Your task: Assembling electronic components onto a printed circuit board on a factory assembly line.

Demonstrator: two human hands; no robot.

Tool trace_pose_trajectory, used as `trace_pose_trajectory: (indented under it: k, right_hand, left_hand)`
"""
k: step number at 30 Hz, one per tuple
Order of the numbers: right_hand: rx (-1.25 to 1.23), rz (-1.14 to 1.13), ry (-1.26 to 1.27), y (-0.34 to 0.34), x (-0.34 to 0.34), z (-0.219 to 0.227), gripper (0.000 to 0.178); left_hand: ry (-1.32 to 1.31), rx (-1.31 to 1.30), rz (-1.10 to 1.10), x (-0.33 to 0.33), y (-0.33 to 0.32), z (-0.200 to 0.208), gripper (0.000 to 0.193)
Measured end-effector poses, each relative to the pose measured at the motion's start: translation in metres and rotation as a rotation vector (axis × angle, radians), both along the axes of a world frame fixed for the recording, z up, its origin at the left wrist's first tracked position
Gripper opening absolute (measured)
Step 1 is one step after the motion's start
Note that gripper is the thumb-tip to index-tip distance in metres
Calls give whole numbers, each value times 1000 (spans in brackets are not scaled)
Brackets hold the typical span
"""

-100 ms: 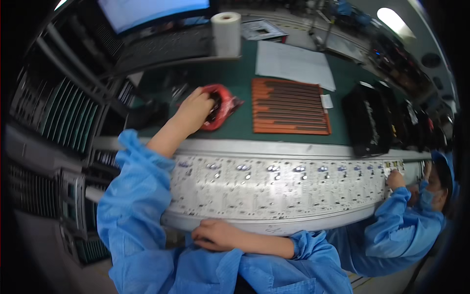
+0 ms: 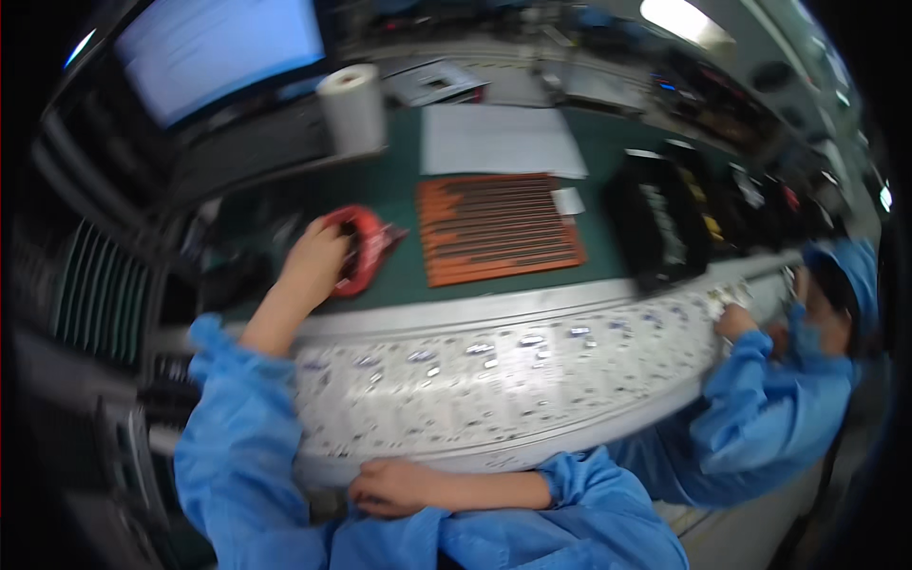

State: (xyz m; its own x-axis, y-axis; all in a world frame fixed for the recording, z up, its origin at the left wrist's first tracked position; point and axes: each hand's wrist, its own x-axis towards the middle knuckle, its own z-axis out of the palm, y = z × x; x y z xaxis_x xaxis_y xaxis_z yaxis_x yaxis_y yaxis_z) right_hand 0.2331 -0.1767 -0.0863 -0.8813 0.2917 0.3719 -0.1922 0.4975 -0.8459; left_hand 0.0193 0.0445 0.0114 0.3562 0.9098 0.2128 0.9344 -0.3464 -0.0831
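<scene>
My left hand (image 2: 316,258) reaches into a red plastic bag (image 2: 366,271) on the green bench top. Dark contents show at the bag's mouth, too small to make out. The fingertips are hidden in the bag. My right hand (image 2: 388,486) is closed in a loose curl at the near edge of the work rail, low in the view; whatever it may hold is hidden. Between the two arms and stretching rightward lies a long row of white circuit boards (image 2: 456,399), dotted with small parts and paired shiny, purplish-looking pieces.
Right of the bag sits an orange tray (image 2: 437,261) of dark strips. Behind it lie white sheets (image 2: 503,138). A white roll (image 2: 351,109) stands beside a monitor (image 2: 223,57). Black bins (image 2: 655,218) line the right side. A co-worker in blue (image 2: 760,418) works at the boards' far right end.
The whole view has shifted and tilted, so the bench items sit lower and further left. My left hand stays at the red bag. My right hand stays curled near the rail.
</scene>
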Motion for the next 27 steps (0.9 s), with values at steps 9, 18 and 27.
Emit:
trace_pose_trajectory:
  k: [9, 18, 27]
  right_hand:
    - [-204, -81, -21, 9, 23, 13, 15]
    - [-259, -40, -36, 14, 25, 27, 17]
    - [-97, -47, -11, 8, 18, 15, 17]
  left_hand:
    - [-201, -92, 59, 14, -7, 14, 20]
    - [-725, -113, 182, -5, -78, 52, 5]
    - [-707, 168, 525, -107, -231, -8, 11]
